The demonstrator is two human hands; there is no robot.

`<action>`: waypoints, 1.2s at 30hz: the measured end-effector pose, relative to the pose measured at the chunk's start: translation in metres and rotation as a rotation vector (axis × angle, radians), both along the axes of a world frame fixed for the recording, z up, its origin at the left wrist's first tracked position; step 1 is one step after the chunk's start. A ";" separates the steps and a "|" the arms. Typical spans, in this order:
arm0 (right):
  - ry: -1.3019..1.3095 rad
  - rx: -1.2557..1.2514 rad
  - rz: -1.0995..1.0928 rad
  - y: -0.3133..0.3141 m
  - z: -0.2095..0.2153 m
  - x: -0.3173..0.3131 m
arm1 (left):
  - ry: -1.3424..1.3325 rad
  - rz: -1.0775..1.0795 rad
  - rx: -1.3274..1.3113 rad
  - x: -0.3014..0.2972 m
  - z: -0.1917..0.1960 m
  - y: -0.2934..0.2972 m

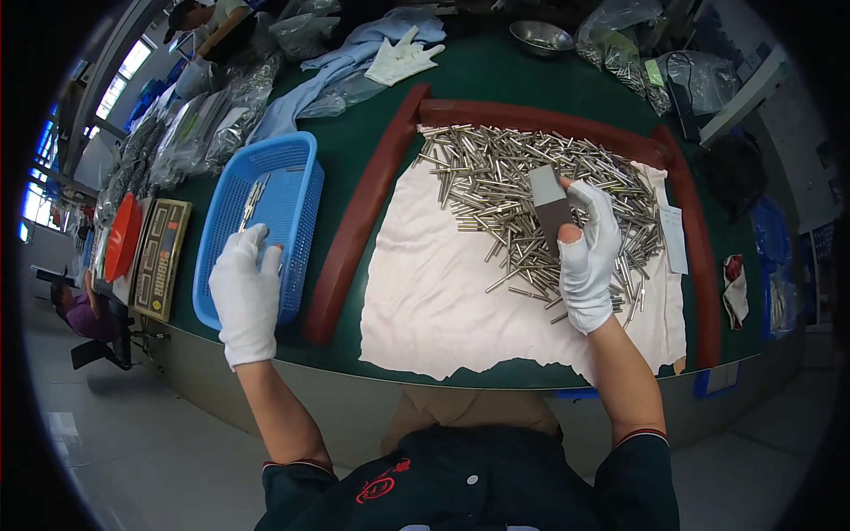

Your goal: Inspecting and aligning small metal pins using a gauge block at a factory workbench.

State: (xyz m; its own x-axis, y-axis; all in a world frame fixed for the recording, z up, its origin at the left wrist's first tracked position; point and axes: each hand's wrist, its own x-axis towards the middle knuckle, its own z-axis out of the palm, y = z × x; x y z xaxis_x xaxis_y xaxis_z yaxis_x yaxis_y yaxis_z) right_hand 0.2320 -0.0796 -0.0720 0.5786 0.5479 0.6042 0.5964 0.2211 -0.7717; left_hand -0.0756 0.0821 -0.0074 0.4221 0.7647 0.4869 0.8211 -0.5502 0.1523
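Observation:
My right hand [591, 252], in a white glove with bare fingertips showing, grips a rectangular block [551, 196] with a light grey face and a dark brown face. It is held above a heap of short shiny metal pins [513, 190] spread on a pale pink cloth [434, 292]. My left hand [243, 288], gloved too, is over the near part of a blue plastic basket [310, 190]. Its thumb stands apart from the fingers, and I see nothing between them. Just beyond those fingertips, a few metal pins [254, 202] lie in the basket.
Red-brown padded bars [354, 239] frame the cloth on the green table. A white glove [403, 58], a blue cloth [310, 84] and a metal bowl [541, 38] lie farther back. Bagged parts [199, 133], a red tray [123, 237] and a flat box [164, 259] are at left. Other people sit beyond.

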 end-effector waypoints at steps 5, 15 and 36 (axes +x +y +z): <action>-0.013 -0.034 -0.024 -0.005 0.005 0.005 | 0.008 -0.537 -0.107 0.097 -0.010 -0.041; -0.056 -0.047 -0.013 -0.001 0.002 0.003 | 0.187 -0.839 -0.058 0.168 -0.069 -0.032; -0.069 -0.130 0.051 -0.001 -0.006 0.000 | -0.998 -0.558 -1.761 0.137 -0.074 -0.033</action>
